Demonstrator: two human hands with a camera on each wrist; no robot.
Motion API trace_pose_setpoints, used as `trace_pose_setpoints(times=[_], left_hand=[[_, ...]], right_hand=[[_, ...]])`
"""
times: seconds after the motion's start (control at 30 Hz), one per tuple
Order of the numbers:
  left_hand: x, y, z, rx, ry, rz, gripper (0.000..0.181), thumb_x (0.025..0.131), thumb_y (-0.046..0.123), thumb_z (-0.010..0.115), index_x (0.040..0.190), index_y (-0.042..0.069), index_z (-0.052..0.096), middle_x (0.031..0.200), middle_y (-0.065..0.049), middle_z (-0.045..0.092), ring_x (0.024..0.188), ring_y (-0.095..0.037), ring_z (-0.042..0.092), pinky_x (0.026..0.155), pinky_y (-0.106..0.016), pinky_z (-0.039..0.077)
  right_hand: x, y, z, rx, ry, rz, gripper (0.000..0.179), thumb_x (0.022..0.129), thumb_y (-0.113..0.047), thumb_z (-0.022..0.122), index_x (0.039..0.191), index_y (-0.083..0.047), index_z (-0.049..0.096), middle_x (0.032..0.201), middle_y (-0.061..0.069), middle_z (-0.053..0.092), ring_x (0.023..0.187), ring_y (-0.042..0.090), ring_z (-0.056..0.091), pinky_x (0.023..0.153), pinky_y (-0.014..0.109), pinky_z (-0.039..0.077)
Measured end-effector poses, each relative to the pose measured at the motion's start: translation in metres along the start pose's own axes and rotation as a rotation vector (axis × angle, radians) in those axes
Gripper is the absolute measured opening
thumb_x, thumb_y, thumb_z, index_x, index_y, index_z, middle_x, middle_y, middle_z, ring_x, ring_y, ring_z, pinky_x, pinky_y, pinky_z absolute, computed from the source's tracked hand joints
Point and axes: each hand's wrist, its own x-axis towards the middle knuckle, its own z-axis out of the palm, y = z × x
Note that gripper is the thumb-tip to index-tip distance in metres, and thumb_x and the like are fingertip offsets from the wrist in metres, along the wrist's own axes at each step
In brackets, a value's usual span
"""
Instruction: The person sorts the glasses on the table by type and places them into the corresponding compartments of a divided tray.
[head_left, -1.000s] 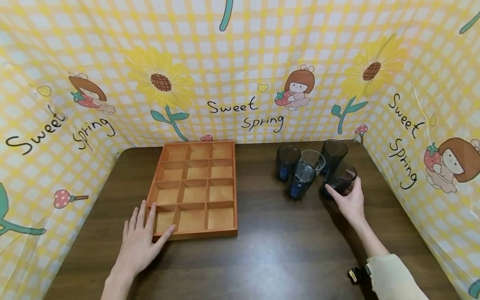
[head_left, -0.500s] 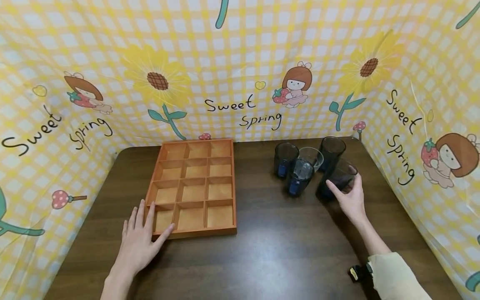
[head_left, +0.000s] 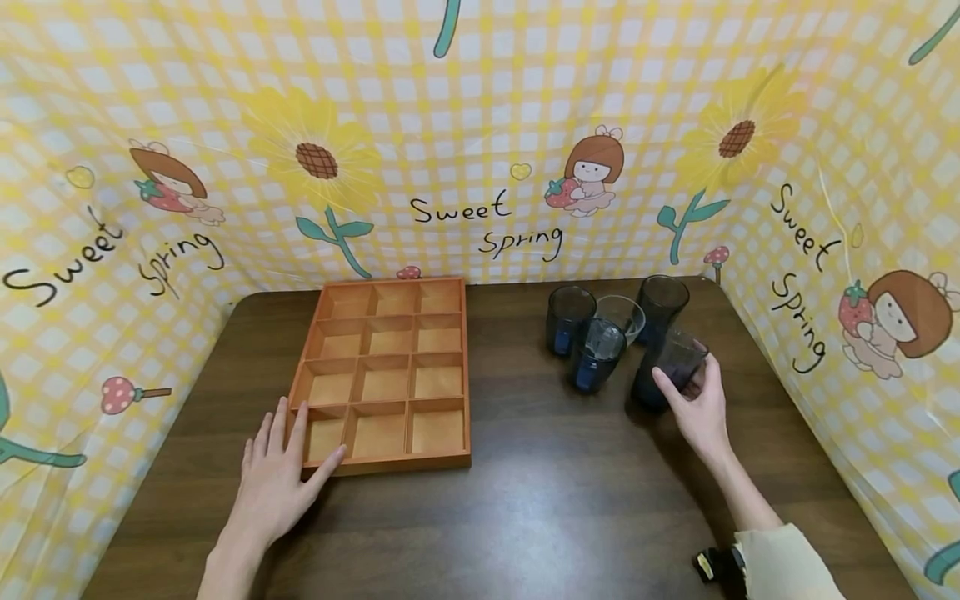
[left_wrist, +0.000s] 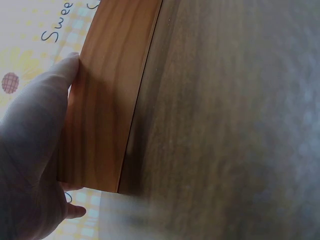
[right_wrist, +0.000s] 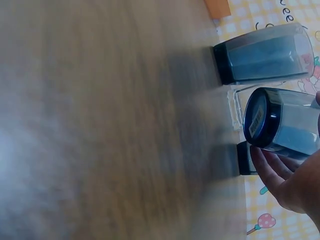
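My right hand grips a dark blue drinking glass at the right of the table, thumb on its near left side. The glass tilts, and the right wrist view shows its base with a barcode sticker turned to the camera, clear of the tabletop. On the left, my left hand rests at the front left corner of a wooden compartment box, fingers extended along its side. From the left wrist, the thumb touches the top edge of the box's front wall.
Beside the held glass stand more dark blue glasses: one at the left, one in front, one behind. A clear glass stands among them. Patterned yellow cloth walls off the back and sides of the table.
My right hand has lifted the dark blue glass, tilted it and drawn it slightly toward me, away from the others. The left hand stays at the box corner.
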Motion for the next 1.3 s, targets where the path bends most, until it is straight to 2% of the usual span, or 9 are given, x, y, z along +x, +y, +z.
trace_pose_setpoints(times=[0.07,0.27,0.37,0.5,0.7,0.8,1.07,1.17,1.3], left_hand=[[0.000,0.000,0.000,0.001,0.008,0.001,0.093,0.092,0.064,0.049,0.159,0.017,0.005,0.166,-0.013,-0.009,0.148,-0.051,0.006,0.108,-0.077,0.010],[-0.001,0.000,0.001,-0.001,0.027,0.002,0.093,0.091,0.064,0.051,0.159,0.019,0.006,0.166,-0.010,-0.009,0.149,-0.049,0.008,0.108,-0.076,0.011],[-0.001,0.000,0.001,-0.001,0.028,0.001,0.093,0.091,0.063,0.052,0.159,0.019,0.006,0.166,-0.010,-0.010,0.149,-0.049,0.008,0.109,-0.076,0.011],[-0.002,0.000,0.000,0.003,0.024,-0.002,0.093,0.091,0.064,0.050,0.159,0.018,0.006,0.166,-0.012,-0.009,0.149,-0.049,0.008,0.109,-0.076,0.011],[-0.002,0.001,0.000,-0.001,0.019,-0.002,0.093,0.092,0.065,0.050,0.159,0.019,0.003,0.166,-0.013,-0.009,0.148,-0.050,0.009,0.109,-0.075,0.011],[-0.002,0.001,0.000,-0.004,0.013,-0.003,0.093,0.092,0.064,0.049,0.159,0.019,0.002,0.165,-0.012,-0.011,0.148,-0.050,0.009,0.109,-0.076,0.011],[-0.001,0.000,0.000,-0.010,-0.006,-0.004,0.093,0.093,0.064,0.048,0.159,0.017,0.004,0.165,-0.013,-0.011,0.149,-0.050,0.007,0.109,-0.076,0.009],[0.000,0.000,0.000,-0.004,-0.005,-0.003,0.093,0.093,0.065,0.048,0.159,0.017,0.004,0.165,-0.013,-0.010,0.149,-0.050,0.007,0.109,-0.076,0.010],[0.000,0.000,0.001,0.005,-0.003,-0.004,0.093,0.092,0.065,0.048,0.159,0.017,0.005,0.165,-0.014,-0.010,0.149,-0.049,0.008,0.108,-0.076,0.012]], right_hand=[[-0.003,0.001,-0.001,-0.009,0.003,-0.007,0.070,0.088,-0.015,0.071,0.148,-0.011,0.035,0.102,-0.017,0.058,0.086,-0.011,0.059,0.071,0.006,0.048],[-0.004,0.027,0.000,-0.028,-0.005,-0.025,0.072,0.088,-0.022,0.073,0.148,-0.021,0.034,0.104,-0.016,0.059,0.089,-0.008,0.060,0.072,0.007,0.049],[-0.009,0.024,-0.001,-0.033,-0.017,-0.023,0.072,0.088,-0.022,0.072,0.149,-0.023,0.034,0.103,-0.016,0.059,0.089,-0.007,0.061,0.073,0.008,0.049],[-0.015,0.017,-0.001,-0.027,-0.039,-0.021,0.072,0.089,-0.021,0.072,0.150,-0.024,0.034,0.104,-0.016,0.059,0.090,-0.007,0.061,0.075,0.008,0.050],[-0.023,0.002,0.001,0.000,-0.077,-0.032,0.073,0.088,-0.018,0.072,0.150,-0.026,0.033,0.119,-0.006,0.056,0.094,-0.006,0.061,0.078,0.008,0.050],[-0.026,-0.005,0.004,0.012,-0.090,-0.046,0.074,0.088,-0.016,0.072,0.150,-0.027,0.033,0.122,-0.006,0.054,0.094,-0.007,0.061,0.079,0.008,0.050],[-0.037,-0.027,0.014,0.071,-0.126,-0.080,0.075,0.086,-0.012,0.073,0.149,-0.030,0.034,0.111,-0.013,0.059,0.091,-0.002,0.065,0.077,0.012,0.053],[-0.039,-0.038,0.021,0.090,-0.152,-0.089,0.077,0.086,-0.013,0.073,0.149,-0.033,0.033,0.112,-0.009,0.060,0.092,-0.001,0.065,0.077,0.013,0.054],[-0.040,-0.050,0.033,0.124,-0.204,-0.097,0.077,0.087,-0.014,0.073,0.149,-0.034,0.032,0.117,0.004,0.062,0.093,0.001,0.067,0.078,0.014,0.055]])
